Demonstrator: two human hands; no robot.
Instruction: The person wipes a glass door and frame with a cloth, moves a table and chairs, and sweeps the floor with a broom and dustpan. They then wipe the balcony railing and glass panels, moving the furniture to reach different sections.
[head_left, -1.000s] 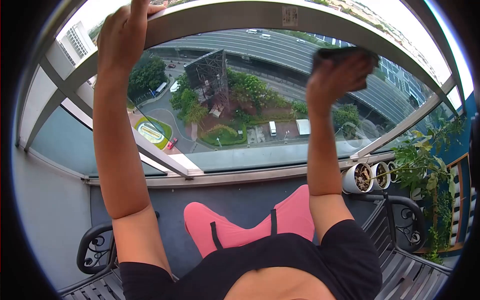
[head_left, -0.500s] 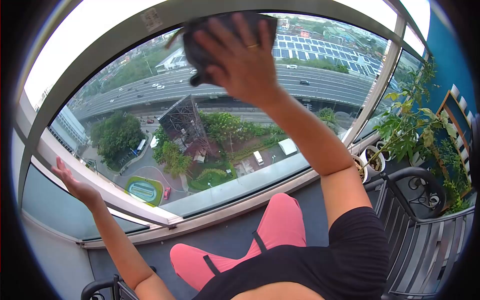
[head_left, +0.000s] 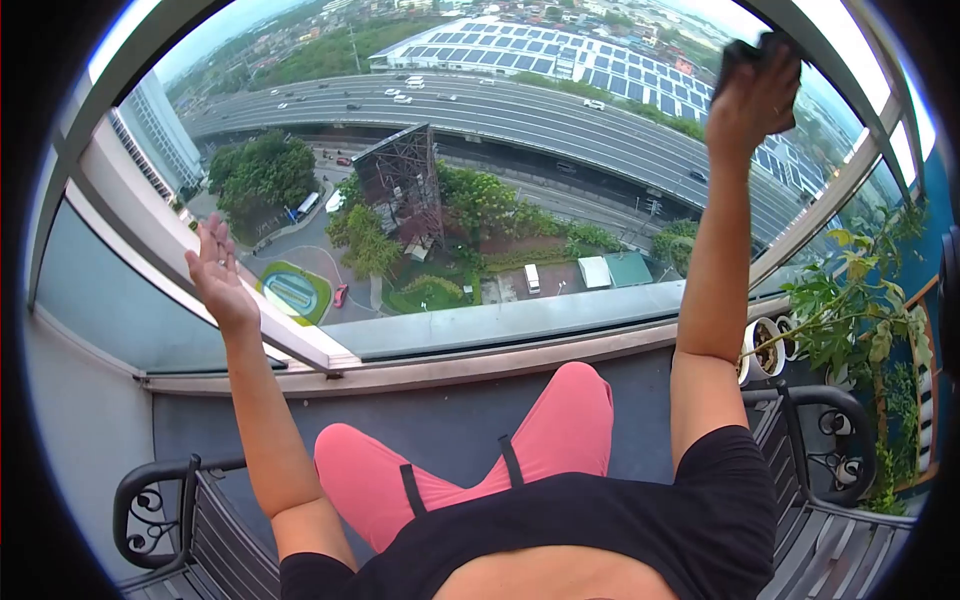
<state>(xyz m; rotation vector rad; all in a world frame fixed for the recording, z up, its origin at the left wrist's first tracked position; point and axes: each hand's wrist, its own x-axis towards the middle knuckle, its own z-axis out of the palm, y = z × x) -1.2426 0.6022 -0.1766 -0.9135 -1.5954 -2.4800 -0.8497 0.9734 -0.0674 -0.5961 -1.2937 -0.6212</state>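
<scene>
Up at the top right, my right hand [head_left: 740,115] is against the large window pane [head_left: 560,235] with a dark cloth [head_left: 738,54] under its palm and fingers. Part of the cloth is hidden behind the hand. My left hand [head_left: 224,280] is raised at the left, near the window frame [head_left: 180,250]. Its fingers are stretched out, and nothing is in it.
A black metal bench [head_left: 225,525] stands behind me, with armrests on both sides. Potted plants [head_left: 765,348] stand at the right by a blue wall [head_left: 925,250]. A window ledge [head_left: 520,372] runs beyond my knees. Outside lie a highway and trees.
My right hand has moved right across the window with the dark cloth, from top middle to top right. My left hand shows further right and lower, and the view has shifted.
</scene>
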